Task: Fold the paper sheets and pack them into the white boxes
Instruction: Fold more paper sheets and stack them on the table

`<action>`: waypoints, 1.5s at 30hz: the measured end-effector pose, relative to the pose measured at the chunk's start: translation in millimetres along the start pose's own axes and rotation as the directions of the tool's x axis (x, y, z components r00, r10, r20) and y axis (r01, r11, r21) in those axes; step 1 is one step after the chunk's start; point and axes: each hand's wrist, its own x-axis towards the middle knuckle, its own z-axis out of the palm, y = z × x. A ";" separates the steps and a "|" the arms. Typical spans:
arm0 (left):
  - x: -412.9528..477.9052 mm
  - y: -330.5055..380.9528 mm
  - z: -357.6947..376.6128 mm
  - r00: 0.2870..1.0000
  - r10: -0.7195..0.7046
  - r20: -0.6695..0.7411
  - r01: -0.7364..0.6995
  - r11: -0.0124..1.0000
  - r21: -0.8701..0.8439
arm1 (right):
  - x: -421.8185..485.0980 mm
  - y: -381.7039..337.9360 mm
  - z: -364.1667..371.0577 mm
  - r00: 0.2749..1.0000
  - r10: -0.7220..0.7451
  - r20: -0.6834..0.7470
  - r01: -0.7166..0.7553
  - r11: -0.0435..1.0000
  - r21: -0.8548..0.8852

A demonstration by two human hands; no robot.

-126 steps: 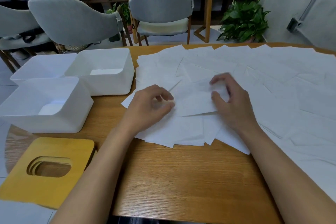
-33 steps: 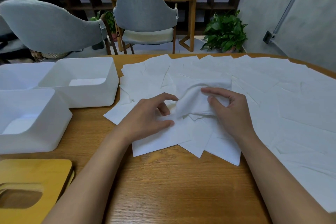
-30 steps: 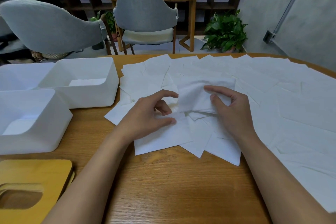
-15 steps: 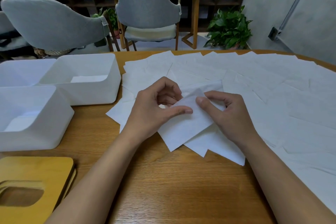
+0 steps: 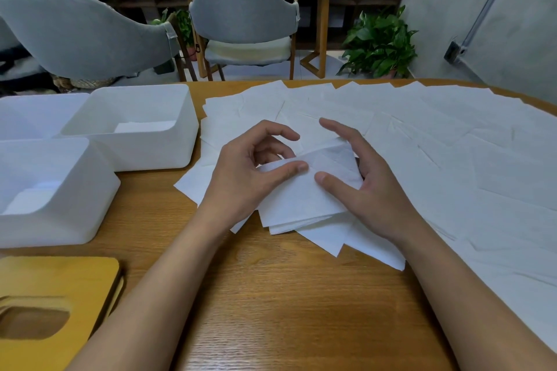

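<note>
Both hands hold a folded white paper sheet (image 5: 297,196) just above the table's middle. My left hand (image 5: 247,178) pinches its left top edge between thumb and fingers. My right hand (image 5: 366,184) grips its right side, thumb on top, fingers behind. Several unfolded sheets (image 5: 437,141) lie spread over the table's right and far side. At the left stand three white boxes: a far one (image 5: 184,135) with folded paper inside, a near one (image 5: 93,205) with paper at its bottom, and one (image 5: 36,111) at the far left edge.
A yellow wooden lid (image 5: 60,304) with an oval slot lies at the near left. Bare wooden tabletop (image 5: 286,310) lies between my forearms. Two grey chairs (image 5: 244,6) stand behind the table, and a potted plant (image 5: 379,45) stands on the floor by the wall.
The sheet has been folded over into a smaller, thicker rectangle and drawn nearer to me. My right fingers have spread apart behind it; my left hand keeps its pinch on the top edge.
</note>
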 end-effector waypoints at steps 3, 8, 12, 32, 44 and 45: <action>-0.2 -1.0 1.4 1.000 -0.016 0.016 0.016 1.000 -0.020 | -0.6 -2.4 1.7 1.000 -0.022 -0.010 0.022 0.998 0.061; 0.5 -1.4 0.5 0.998 -0.056 0.031 0.058 0.997 -0.057 | -1.0 1.1 0.1 1.000 0.002 -0.023 -0.001 0.997 0.071; 0.0 -1.6 -0.1 0.996 -0.062 0.058 0.065 0.997 -0.052 | -0.4 2.0 -0.8 1.000 0.015 -0.025 -0.013 0.996 0.091; 4.8 -9.8 -6.9 0.973 -0.211 0.092 0.216 0.975 -0.050 | 3.7 6.6 -6.9 1.000 0.014 -0.001 -0.014 0.992 0.128; 2.4 -28.7 -1.1 0.990 -0.009 0.142 -0.049 0.918 0.394 | 12.4 28.6 -20.8 0.958 0.111 -0.265 -0.082 0.990 0.119; 2.0 -30.2 -0.5 0.974 0.001 0.228 -0.105 0.890 0.444 | 12.8 30.6 -20.4 0.956 0.125 -0.266 -0.101 0.990 0.100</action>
